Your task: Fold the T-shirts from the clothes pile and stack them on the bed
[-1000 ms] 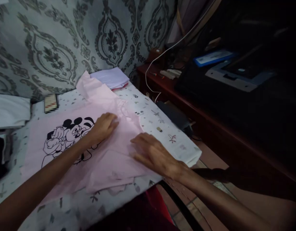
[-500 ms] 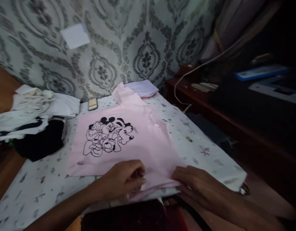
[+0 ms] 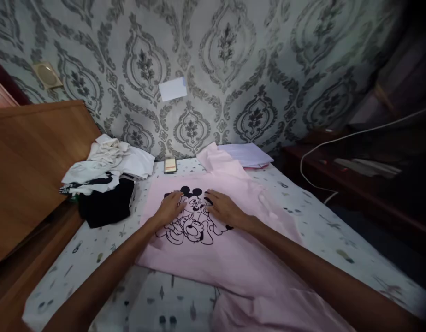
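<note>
A pink T-shirt (image 3: 199, 263) with a black cartoon print lies spread over the patterned bedsheet (image 3: 157, 295). My left hand (image 3: 169, 210) rests flat on the left part of the print, fingers stretched out. On the right part of the print lies my right hand (image 3: 225, 209), also flat with its fingers apart. Both palms face down on the cloth, and they cover some of the drawing. Toward the near right, the shirt's fabric bunches in loose folds beneath my right forearm.
Crumpled white clothes (image 3: 111, 157) and a black garment (image 3: 107, 203) are heaped at the left beside a wooden headboard (image 3: 40, 170). Folded lilac cloth (image 3: 247, 154) lies at the back. A small card-like item (image 3: 170, 165) is near the wall. A white cable (image 3: 303, 161) hangs at the right.
Both hands have moved from the shirt's near edge forward onto the print and opened flat. The near right part of the shirt now lies loosely bunched. The view has swung left.
</note>
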{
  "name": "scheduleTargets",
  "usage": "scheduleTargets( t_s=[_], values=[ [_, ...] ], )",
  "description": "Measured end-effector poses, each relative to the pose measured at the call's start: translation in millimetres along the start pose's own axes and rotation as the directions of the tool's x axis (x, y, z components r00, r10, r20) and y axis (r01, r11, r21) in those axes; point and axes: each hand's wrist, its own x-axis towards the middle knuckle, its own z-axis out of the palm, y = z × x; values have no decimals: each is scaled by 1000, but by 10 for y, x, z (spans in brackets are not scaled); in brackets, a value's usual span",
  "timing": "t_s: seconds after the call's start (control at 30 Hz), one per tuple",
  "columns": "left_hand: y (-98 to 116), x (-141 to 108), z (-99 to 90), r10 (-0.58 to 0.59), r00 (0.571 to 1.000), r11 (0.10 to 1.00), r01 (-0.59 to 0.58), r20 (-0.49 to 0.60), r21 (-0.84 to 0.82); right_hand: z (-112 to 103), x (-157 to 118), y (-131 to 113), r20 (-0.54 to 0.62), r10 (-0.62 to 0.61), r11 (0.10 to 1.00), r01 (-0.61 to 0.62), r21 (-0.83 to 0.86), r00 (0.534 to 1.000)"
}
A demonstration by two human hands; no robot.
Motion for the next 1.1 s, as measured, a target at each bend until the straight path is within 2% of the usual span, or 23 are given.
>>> scheduleTargets(
  t_s=[0.07,0.13,0.23,0.3,0.37,0.43,0.5,0.57,0.63,0.67,0.77,0.93,1.03,1.1],
  values=[
    [-103,117,35,-15,998,999,13,53,50,121,310,-29,24,21,999,-20,-43,999],
    [-274,189,41,-72,996,991,64,61,119,217,555,-66,31,11,997,-9,-70,999],
    [-639,227,-23,-210,978,955,205,-1,213,298,848,-94,36,2,995,2,-96,999],
    [-857,237,-87,-258,965,933,260,-43,247,300,1012,-64,44,13,994,-8,-111,999],
    [-977,256,-135,-263,962,928,272,-70,256,273,1149,17,37,52,990,-47,-134,998],
    [-983,293,-147,-243,966,930,259,-93,260,242,1251,133,23,114,982,-109,-153,993],
    [-914,347,-118,-160,981,955,182,-111,235,232,1310,248,0,151,975,-149,-167,988],
    [-838,421,-70,19,994,989,-2,-106,150,253,1328,330,-36,153,970,-157,-185,988],
    [-816,515,-35,165,981,984,-157,-103,78,291,1317,370,-79,143,967,-156,-199,987],
    [-835,569,-31,179,979,982,-172,-102,73,309,1307,379,-100,136,967,-154,-201,986],
    [-994,747,-79,38,991,990,-20,-131,137,332,1292,390,-162,109,972,-139,-189,981],
    [-1274,980,-221,-151,970,964,187,-191,187,292,1360,408,-207,81,973,-122,-196,975],
    [-1271,1013,-249,-200,959,945,244,-202,220,277,1341,393,-220,16,976,-63,-209,975],
    [-1183,999,-233,-179,964,945,224,-195,239,269,1264,366,-224,-37,979,-10,-206,974]
  ],
)
